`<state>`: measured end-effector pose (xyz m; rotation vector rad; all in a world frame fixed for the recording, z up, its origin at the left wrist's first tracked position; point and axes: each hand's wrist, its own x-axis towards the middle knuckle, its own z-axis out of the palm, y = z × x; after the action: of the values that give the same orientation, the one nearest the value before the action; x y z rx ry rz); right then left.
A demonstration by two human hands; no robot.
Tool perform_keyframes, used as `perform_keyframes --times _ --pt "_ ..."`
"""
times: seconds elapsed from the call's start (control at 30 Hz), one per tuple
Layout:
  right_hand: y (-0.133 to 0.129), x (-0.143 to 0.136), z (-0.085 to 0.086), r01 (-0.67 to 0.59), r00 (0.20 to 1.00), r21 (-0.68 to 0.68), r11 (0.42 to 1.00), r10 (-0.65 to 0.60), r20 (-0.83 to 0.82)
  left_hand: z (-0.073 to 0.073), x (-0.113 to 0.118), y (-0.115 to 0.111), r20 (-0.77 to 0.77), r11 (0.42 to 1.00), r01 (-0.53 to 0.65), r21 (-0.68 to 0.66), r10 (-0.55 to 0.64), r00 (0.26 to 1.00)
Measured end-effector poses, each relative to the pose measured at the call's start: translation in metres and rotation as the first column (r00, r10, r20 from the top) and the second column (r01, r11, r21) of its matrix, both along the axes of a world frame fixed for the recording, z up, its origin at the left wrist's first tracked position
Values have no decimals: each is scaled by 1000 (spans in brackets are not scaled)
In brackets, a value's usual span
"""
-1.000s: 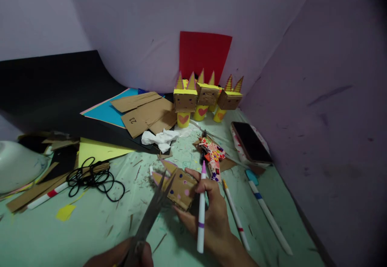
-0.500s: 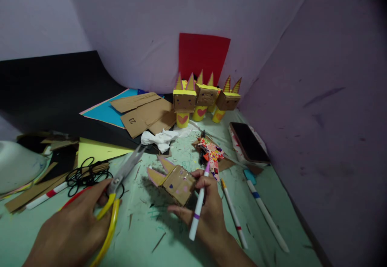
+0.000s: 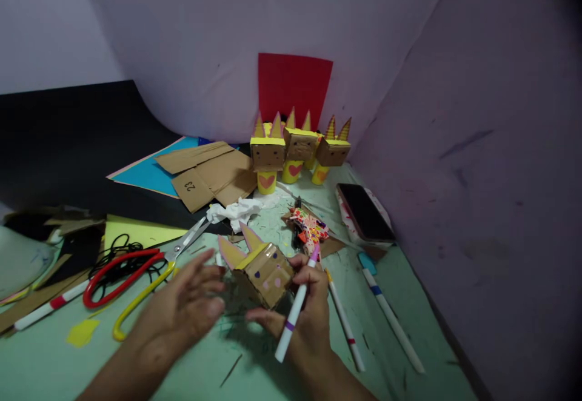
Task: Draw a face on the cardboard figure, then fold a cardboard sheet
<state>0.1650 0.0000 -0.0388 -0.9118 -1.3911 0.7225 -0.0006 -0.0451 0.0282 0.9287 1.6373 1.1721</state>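
Observation:
My right hand (image 3: pixel 309 304) grips a small cardboard animal head (image 3: pixel 266 275) with two pointed ears, a yellow top strip, dark eye spots and pink spots. Tucked between the same hand's fingers is an uncapped white marker (image 3: pixel 293 316) with a purple tip and band. My left hand (image 3: pixel 186 304) holds nothing; its fingers are apart, just left of the head, and slightly blurred. Beyond it lie scissors (image 3: pixel 177 249) with red and yellow handles, their blades reaching toward crumpled white tissue (image 3: pixel 234 212).
Several finished cardboard figures (image 3: pixel 268 155) on yellow tubes stand at the back, before red card (image 3: pixel 295 83). Cardboard pieces (image 3: pixel 213 174), black cord (image 3: pixel 122 261) and a yellow sheet (image 3: pixel 140 231) lie left. A phone (image 3: pixel 366 210) and markers (image 3: pixel 393 322) lie right.
My left hand has let go of the scissors, which now lie on the table, and moved right toward the cardboard head. My right hand still holds the head and marker.

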Motion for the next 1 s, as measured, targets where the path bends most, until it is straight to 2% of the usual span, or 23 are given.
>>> perform_keyframes --times 0.03,0.07,0.13,0.2,0.33,0.47,0.57,0.67,0.8,1.0 --pt "0 0 -1 9 1000 3 1000 -9 4 0 15 3 232 997 75 -20 -69 970" --pt "1 0 -2 19 1000 12 1000 -19 12 -1 28 7 390 992 123 -27 -102 915" --pt "2 2 -1 36 999 39 999 -37 33 -3 44 18 536 988 152 -26 -114 837" --pt "3 6 2 22 998 60 998 -26 58 -6 47 28 573 990 138 -23 -100 813" --pt "5 17 14 -97 993 -1 995 97 73 -13 37 37 505 998 60 -13 -46 862" --pt "6 24 18 -39 995 -85 996 47 87 -16 32 34 369 994 80 80 -104 924" --pt "8 24 18 -56 990 -121 991 70 120 -16 33 32 289 987 95 128 -129 949" --pt "8 23 20 -59 984 -151 987 83 155 -18 32 31 268 984 95 152 -134 954" --pt "7 22 26 -80 980 -168 983 109 168 -24 27 31 270 976 168 137 -200 942" --pt "7 24 27 -109 973 -137 985 134 186 -26 23 33 215 963 216 160 -248 945"
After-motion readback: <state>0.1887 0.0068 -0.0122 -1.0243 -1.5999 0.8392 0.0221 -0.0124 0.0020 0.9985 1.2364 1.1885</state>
